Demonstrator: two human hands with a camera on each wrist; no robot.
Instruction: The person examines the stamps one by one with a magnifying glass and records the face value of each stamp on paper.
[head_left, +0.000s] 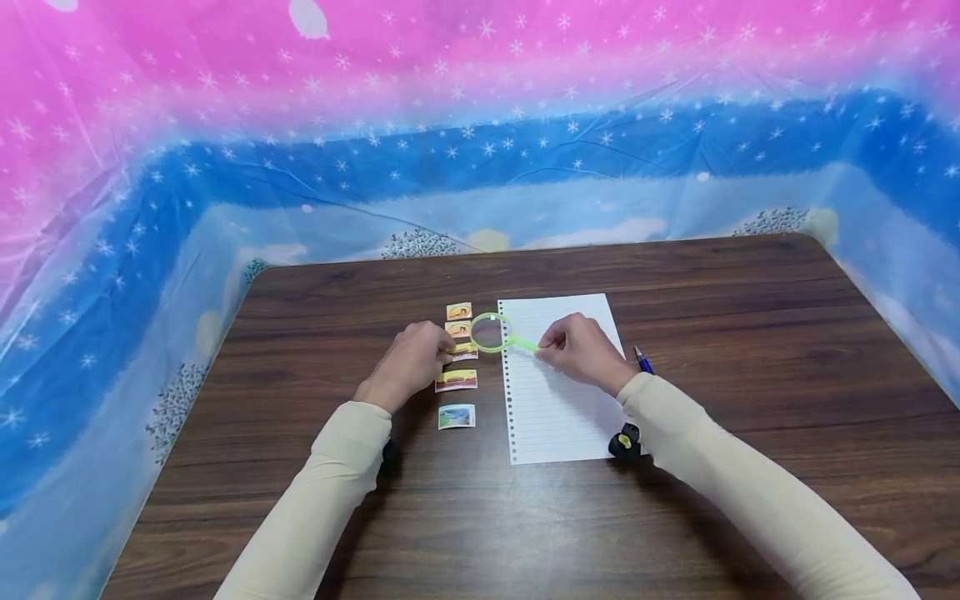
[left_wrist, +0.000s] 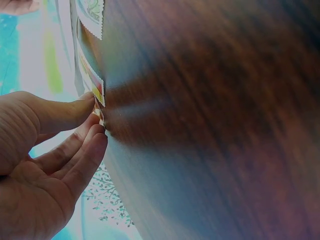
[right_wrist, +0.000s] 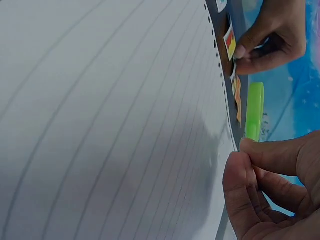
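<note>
My right hand pinches the handle of a light-green magnifying glass between thumb and fingers, over the left part of a lined paper sheet. Its round lens reaches past the punched edge towards a column of postage stamps. My left hand pinches the left edge of the yellow-and-red middle stamp. In the left wrist view, thumb and fingertips meet at the edge of a small stamp. Two orange stamps lie farther back; a yellow-and-red stamp and a landscape stamp lie nearer.
A blue pen lies right of the paper, partly behind the right wrist. A black object with a yellow mark shows by the right sleeve, over the paper's lower right corner. The dark wooden table is bordered by a pink-and-blue snowflake cloth.
</note>
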